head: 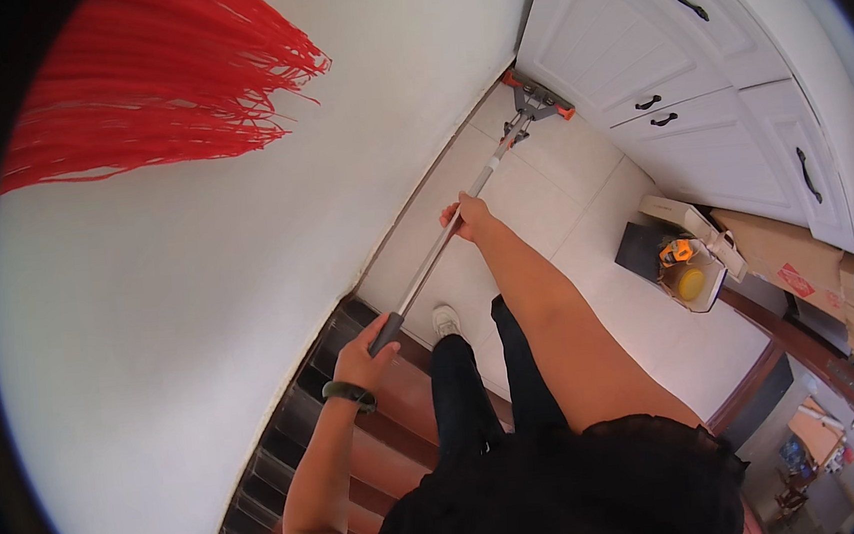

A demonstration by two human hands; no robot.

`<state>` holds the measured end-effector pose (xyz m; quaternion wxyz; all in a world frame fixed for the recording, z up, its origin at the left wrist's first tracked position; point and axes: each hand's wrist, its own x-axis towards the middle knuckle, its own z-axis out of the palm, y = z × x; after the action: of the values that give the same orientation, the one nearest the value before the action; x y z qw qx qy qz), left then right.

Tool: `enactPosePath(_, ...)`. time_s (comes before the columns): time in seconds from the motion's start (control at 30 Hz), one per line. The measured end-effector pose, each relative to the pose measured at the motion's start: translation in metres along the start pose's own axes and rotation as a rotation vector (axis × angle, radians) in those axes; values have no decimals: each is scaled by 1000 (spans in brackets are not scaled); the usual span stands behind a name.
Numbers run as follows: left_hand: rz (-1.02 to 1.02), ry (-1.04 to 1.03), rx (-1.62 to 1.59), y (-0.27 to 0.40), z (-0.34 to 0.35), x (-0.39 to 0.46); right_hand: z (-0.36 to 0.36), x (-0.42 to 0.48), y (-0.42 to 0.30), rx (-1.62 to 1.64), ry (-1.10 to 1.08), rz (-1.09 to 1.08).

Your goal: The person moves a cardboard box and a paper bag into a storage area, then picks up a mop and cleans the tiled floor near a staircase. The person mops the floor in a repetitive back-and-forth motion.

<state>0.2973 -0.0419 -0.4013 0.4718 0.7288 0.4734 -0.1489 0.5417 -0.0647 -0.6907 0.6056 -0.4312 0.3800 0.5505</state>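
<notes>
A sponge mop with a silver metal pole (427,267) slants across the view. My left hand (364,353) is closed around the dark grey grip (387,333) at its near end, with a dark bangle on the wrist. Farther along, my right hand (468,215) wraps the middle of the pole. The grey and orange mop head (539,100) rests on the pale floor tiles (540,175), in the corner between the white wall (173,287) and a white cabinet (628,48). The underside of the head is hidden.
Dark-edged reddish stairs (389,413) descend close behind my feet. To the right stand an open box (691,276) holding a tape measure (675,252) and a yellow round item, and cardboard boxes (787,254). Red fringe (179,83) hangs at upper left. A doorway (807,418) lies lower right.
</notes>
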Motion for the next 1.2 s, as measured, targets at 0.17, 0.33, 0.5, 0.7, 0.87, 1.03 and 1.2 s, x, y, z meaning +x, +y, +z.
enactPosePath(0.17,-232,-103,-94,-65,-4,-70,-24,-22,104,-223,-88,-42)
enactPosePath(0.33,-301,-77,-110,-118,-42,-227,-19,-127,279,-348,74,265)
enactPosePath(0.5,-510,-67,-340,-123,-54,-197,-15,-96,271,-367,78,113)
enactPosePath(0.7,-350,-121,-303,-122,-2,-78,-48,32,160,-1199,-206,-180)
enactPosePath(0.87,-254,-112,-190,-162,-23,-175,-40,-46,244,-1921,-338,-493)
enactPosePath(1.03,-492,-113,-268,-149,-48,-224,-21,-78,279,-2055,-316,-455)
enactPosePath(1.2,-312,-119,-435,-123,-2,-118,-42,-9,176,-1958,-357,-627)
